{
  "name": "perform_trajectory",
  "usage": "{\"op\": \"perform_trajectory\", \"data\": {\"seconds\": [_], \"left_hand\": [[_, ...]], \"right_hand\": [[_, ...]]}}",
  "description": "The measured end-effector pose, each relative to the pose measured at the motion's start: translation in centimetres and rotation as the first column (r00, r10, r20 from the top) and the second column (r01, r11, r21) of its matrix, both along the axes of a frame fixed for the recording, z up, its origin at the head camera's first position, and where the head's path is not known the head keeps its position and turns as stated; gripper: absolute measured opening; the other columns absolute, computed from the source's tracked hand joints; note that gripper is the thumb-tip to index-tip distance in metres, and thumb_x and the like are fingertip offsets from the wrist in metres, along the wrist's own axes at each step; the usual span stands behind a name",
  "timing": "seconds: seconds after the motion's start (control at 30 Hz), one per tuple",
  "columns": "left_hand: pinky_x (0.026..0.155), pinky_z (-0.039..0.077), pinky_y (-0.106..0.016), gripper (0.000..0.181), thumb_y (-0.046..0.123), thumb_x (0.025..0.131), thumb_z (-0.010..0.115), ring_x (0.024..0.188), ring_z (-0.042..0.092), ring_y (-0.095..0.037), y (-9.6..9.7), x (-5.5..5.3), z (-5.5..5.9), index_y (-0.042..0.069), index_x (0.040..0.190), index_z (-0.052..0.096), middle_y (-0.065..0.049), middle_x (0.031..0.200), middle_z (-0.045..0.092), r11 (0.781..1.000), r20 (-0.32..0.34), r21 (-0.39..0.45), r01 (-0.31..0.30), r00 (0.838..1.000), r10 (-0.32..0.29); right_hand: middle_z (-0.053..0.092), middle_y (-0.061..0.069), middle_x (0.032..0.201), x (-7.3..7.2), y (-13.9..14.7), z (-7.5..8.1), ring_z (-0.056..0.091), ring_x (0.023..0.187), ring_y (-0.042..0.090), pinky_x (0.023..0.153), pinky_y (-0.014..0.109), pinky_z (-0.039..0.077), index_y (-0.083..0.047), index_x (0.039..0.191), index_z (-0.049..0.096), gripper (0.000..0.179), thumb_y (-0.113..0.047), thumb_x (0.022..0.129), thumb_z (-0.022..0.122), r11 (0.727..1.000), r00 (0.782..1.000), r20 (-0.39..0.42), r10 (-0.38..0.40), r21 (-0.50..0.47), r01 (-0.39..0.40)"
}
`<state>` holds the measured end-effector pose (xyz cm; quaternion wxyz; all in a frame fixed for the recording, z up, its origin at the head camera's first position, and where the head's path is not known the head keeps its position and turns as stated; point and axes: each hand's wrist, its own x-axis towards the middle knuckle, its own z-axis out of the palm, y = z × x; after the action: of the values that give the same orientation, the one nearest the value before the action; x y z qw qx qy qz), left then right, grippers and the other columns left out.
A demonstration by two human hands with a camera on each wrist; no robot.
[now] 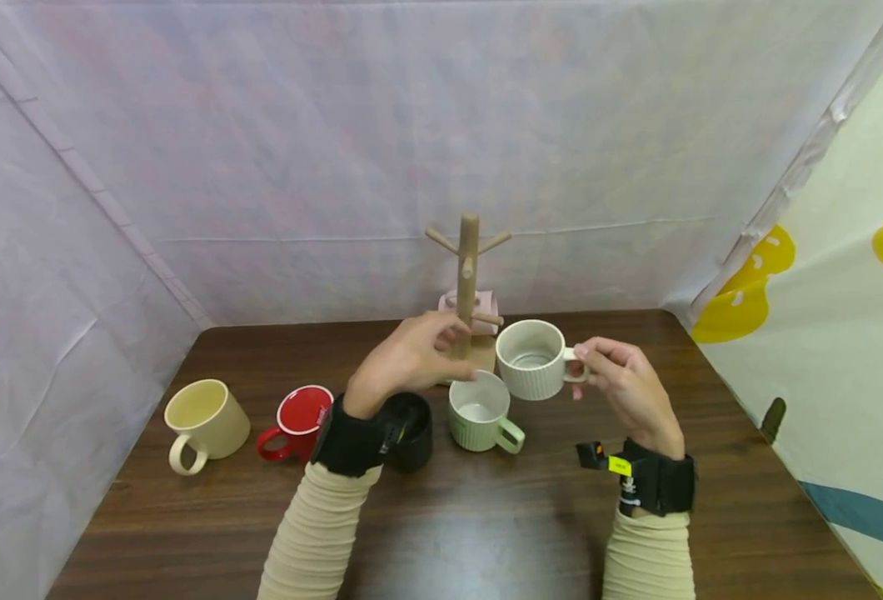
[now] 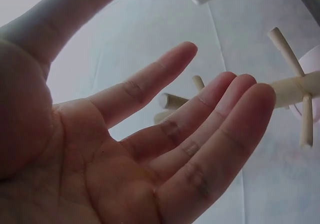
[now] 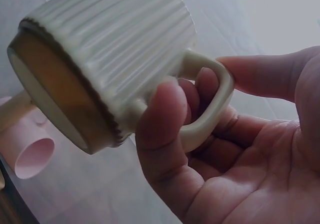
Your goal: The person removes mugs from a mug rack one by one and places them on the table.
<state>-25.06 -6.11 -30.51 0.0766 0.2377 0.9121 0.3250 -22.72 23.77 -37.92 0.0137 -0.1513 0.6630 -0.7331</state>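
Observation:
My right hand point(image 1: 625, 383) pinches the handle of a white ribbed mug point(image 1: 535, 385) between thumb and fingers, holding it above the table. In the right wrist view the mug point(image 3: 120, 49) shows its ribbed side and brownish base. My left hand point(image 1: 411, 354) holds nothing; its fingers point(image 2: 180, 179) are spread and slightly bent, in front of the post of a wooden mug tree point(image 1: 468, 242). A pink mug point(image 1: 490, 312) is partly hidden behind that post. Below the left fingertips, a pale green ribbed mug point(image 1: 475, 429) stands on the table.
On the dark wooden table point(image 1: 486, 525), a yellow mug point(image 1: 224, 429) stands at the far left. Beside it is a red mug point(image 1: 299, 421), then a black mug point(image 1: 415, 450) partly covered by the left wrist. White cloth point(image 1: 321, 150) hangs behind the table.

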Motion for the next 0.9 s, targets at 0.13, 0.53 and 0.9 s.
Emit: {"op": "perform_trajectory", "data": {"seconds": [0.13,0.53,0.9], "left_hand": [[0.096,0.052,-0.043,0.045,0.032,0.083,0.079,0.115,0.064,-0.028,-0.7,0.2,-0.3,0.013,0.121,0.065,-0.010,0.122,0.067,1.000,0.016,0.012,-0.018,1.000,0.018],[0.095,0.054,-0.044,0.043,0.032,0.086,0.076,0.112,0.066,-0.028,-2.0,0.6,-1.1,0.012,0.123,0.065,-0.012,0.123,0.069,0.999,0.055,0.032,-0.039,0.998,0.037],[0.093,0.054,-0.043,0.038,0.024,0.085,0.076,0.110,0.067,-0.029,-2.9,0.5,-2.1,0.013,0.120,0.067,-0.013,0.116,0.070,0.998,0.064,0.040,-0.057,0.996,0.054]], "right_hand": [[0.068,0.004,0.086,0.0,0.5,-0.2,0.063,0.076,0.014,0.063,0.029,0.056,0.005,0.098,0.064,0.022,-0.015,0.102,0.057,1.000,1.000,0.009,0.008,0.015,-0.008],[0.067,0.002,0.086,-0.4,2.0,-1.1,0.063,0.077,0.013,0.066,0.030,0.057,-0.003,0.096,0.066,0.017,-0.012,0.103,0.054,0.998,0.998,0.025,0.058,0.033,-0.059],[0.066,0.008,0.088,-0.9,3.2,-2.3,0.064,0.078,0.014,0.066,0.032,0.057,-0.005,0.097,0.067,0.018,-0.009,0.104,0.050,0.992,0.993,0.014,0.119,0.051,-0.119]]}}
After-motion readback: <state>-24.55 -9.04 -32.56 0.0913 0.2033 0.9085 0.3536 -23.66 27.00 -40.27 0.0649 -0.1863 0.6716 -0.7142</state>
